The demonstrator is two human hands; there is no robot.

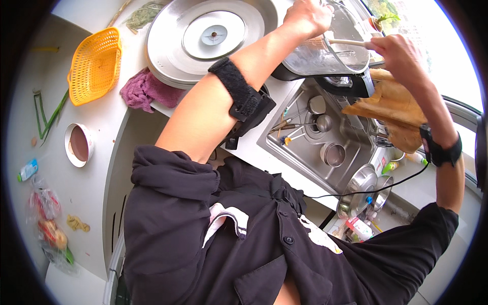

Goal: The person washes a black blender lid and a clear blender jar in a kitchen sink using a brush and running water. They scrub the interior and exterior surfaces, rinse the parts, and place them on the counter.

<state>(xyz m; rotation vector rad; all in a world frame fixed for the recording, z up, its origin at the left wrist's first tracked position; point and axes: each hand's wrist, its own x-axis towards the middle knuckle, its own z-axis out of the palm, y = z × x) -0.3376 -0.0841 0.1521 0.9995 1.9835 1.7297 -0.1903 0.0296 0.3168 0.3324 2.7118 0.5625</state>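
Observation:
A large clear plastic container (305,61) with black trim and a black handle lies tilted at the sink's far edge. My left hand (309,19) is closed at its far rim; the fingertips are partly hidden. My right hand (400,53) grips the pale handle of a brush (349,42), whose tan head is inside the container, seen through its wall. To the left of the container, a wide round metal appliance part (167,49) with a pale hub sits on the counter, touching a purple cloth (141,89).
The steel sink (305,146) holds utensils, a ladle and a small cup. Beside it are a brown cloth-like piece (404,110) and metal bowls (356,183). On the left counter are a yellow basket (116,72), a bowl of brownish liquid (79,146), scallions and bagged food. A cable hangs from my right wrist.

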